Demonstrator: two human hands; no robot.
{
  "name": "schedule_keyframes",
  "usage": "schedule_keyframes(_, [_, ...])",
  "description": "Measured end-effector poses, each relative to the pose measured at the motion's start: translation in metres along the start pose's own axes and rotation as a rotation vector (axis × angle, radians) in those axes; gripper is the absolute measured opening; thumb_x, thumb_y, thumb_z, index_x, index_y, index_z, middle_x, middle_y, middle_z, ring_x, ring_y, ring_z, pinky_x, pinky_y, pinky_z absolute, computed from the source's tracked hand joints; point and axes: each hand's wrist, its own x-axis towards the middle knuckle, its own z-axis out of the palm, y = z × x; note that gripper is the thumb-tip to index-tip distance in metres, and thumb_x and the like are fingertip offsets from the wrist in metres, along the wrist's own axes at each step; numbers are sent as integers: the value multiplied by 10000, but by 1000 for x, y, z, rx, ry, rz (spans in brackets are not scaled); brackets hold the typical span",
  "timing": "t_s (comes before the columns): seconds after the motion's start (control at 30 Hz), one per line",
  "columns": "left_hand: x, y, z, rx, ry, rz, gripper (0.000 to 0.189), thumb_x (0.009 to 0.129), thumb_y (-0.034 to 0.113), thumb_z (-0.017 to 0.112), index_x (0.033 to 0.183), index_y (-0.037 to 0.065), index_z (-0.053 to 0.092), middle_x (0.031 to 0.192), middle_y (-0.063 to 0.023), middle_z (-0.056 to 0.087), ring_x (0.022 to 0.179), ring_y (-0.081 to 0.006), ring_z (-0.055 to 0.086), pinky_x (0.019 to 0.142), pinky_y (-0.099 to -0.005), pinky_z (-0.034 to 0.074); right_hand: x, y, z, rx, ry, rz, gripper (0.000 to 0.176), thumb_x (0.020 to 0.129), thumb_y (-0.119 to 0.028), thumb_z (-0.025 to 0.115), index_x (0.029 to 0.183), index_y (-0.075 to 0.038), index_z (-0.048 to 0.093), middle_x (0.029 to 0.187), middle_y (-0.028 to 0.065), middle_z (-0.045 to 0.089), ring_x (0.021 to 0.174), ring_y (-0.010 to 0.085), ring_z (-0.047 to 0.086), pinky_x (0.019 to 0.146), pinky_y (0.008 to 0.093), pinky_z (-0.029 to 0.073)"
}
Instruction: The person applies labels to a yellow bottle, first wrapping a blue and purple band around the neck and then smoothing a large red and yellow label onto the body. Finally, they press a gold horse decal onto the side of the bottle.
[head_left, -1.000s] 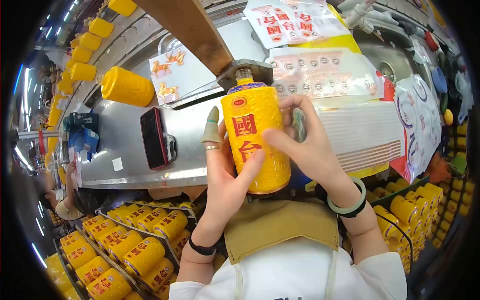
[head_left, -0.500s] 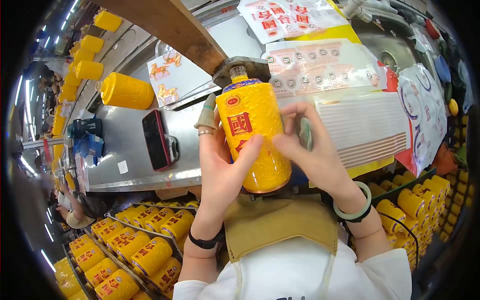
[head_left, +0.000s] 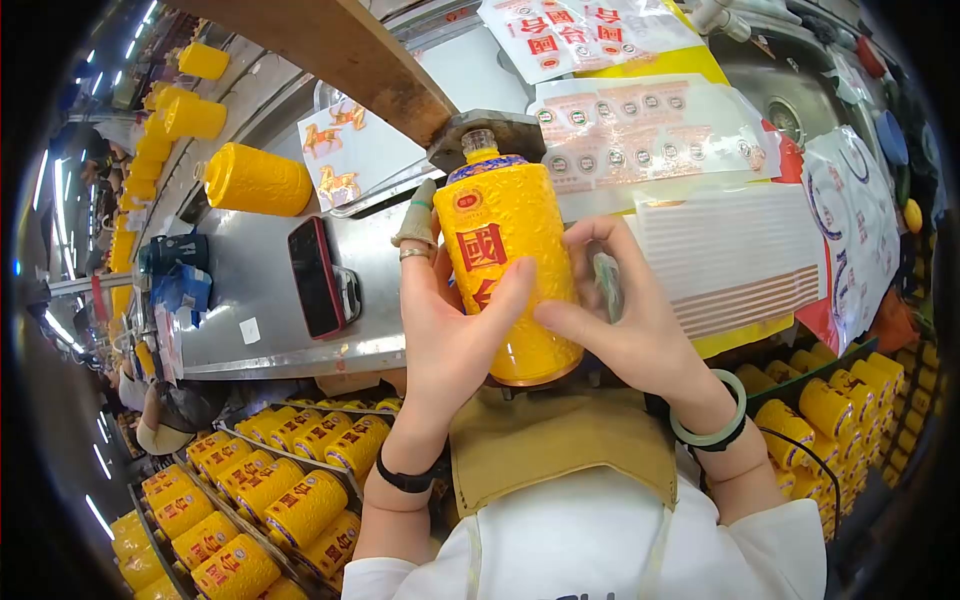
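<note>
A yellow embossed bottle with a clear glass neck, a blue patterned collar and red characters stands tilted in front of me, its neck by a dark metal block. My left hand wraps round its left side, the thumb lying across the lower red character. A pale finger cot covers one left fingertip. On the right side of the bottle, my right hand presses with its thumb low on the front and curved fingers at the edge. Something greenish and clear shows near the right palm; I cannot make it out.
Sticker sheets with red characters, round labels, stripes and orange horses lie around. A phone and another yellow bottle rest left. Crates of yellow bottles stand below. A wooden beam slants overhead.
My right thumb has slid slightly left across the lower front of the bottle. The left thumb has shifted a little up and right. The bottle stays nearly in place.
</note>
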Motion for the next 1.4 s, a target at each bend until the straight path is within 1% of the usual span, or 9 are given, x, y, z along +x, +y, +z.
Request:
schedule_keyframes(0.27, [4, 7, -5, -141, 20, -95, 785, 909, -8, 739, 1540, -9, 273, 1343, -158, 570, 1190, -212, 640, 954, -338, 563, 0, 2, 1, 19, 0, -1, 565, 894, -141, 796, 1320, -17, 447, 1288, 135, 536, 1306, 234, 494, 1129, 370, 375])
schedule_keyframes(0.43, [0, 2, 1, 0, -34, 30, 760, 930, -48, 650, 1578, -28, 254, 1507, -172, 481, 1370, -263, 520, 1134, -417, 439, 0, 4, 1, 36, -1, -29, 566, 892, -140, 802, 1317, -17, 450, 1283, 133, 538, 1302, 234, 498, 1129, 373, 377])
schedule_keyframes(0.7, [1, 5, -7, -74, 5, -60, 631, 1030, 87, 557, 1582, -25, 272, 1528, -178, 462, 1376, -265, 516, 1132, -421, 438, 8, -20, -15, -16, 13, -146, 406, 975, -58, 669, 1341, 2, 504, 1258, 117, 580, 1208, 222, 559, 1088, 378, 413])
schedule_keyframes(0.77, [1, 5, -10, -146, 31, -16, 648, 1074, 181, 551, 1599, -21, 229, 1480, -206, 494, 1331, -242, 543, 1111, -392, 458, 15, -23, -25, -161, 45, -248, 444, 958, 19, 577, 1400, -8, 552, 1218, 57, 604, 1102, 164, 552, 993, 341, 435])
schedule_keyframes(0.87, [-2, 0, -16, -149, 53, -36, 625, 1098, 218, 502, 1605, -25, 228, 1567, -192, 410, 1397, -250, 483, 1163, -402, 403, 21, -46, -18, -624, -9, -661, 359, 823, 20, 683, 1170, -47, 740, 965, 96, 705, 932, 296, 611, 890, 359, 483])
schedule_keyframes(1.03, [-13, -14, -25, -102, 45, 20, 707, 1114, 442, 402, 1625, -7, 210, 1628, -198, 326, 1485, -307, 377, 1197, -457, 357, 28, -56, -28, -858, 127, -946, 319, 767, -14, 718, 1078, -56, 775, 994, 55, 756, 878, 256, 626, 773, 365, 498])
schedule_keyframes(1.17, [-21, -33, -37, 21, 66, 99, 912, 1039, 670, 397, 1633, 8, 196, 1640, -211, 298, 1501, -340, 344, 1211, -497, 324, 4, -32, -38, -864, -105, -1110, 270, 764, -115, 743, 1029, -146, 782, 1040, -15, 757, 840, 157, 628, 770, 306, 496])
schedule_keyframes(1.27, [-16, -58, -46, 474, 30, 687, 1139, 819, 906, 505, 1561, 46, 429, 1622, -250, 284, 1483, -387, 345, 1195, -521, 319, -12, -39, -43, -739, -262, -921, 234, 774, -68, 751, 1002, -113, 781, 993, -1, 755, 814, 173, 635, 745, 306, 500])
schedule_keyframes(1.4, [-26, -20, -38, 935, -166, 693, 865, 747, 863, 628, 1294, 203, 740, 1544, -226, 361, 1362, -439, 396, 1134, -515, 383, -12, -44, -48, -705, 28, -778, 231, 770, 13, 769, 989, -55, 742, 962, 67, 758, 829, 237, 657, 763, 346, 504])
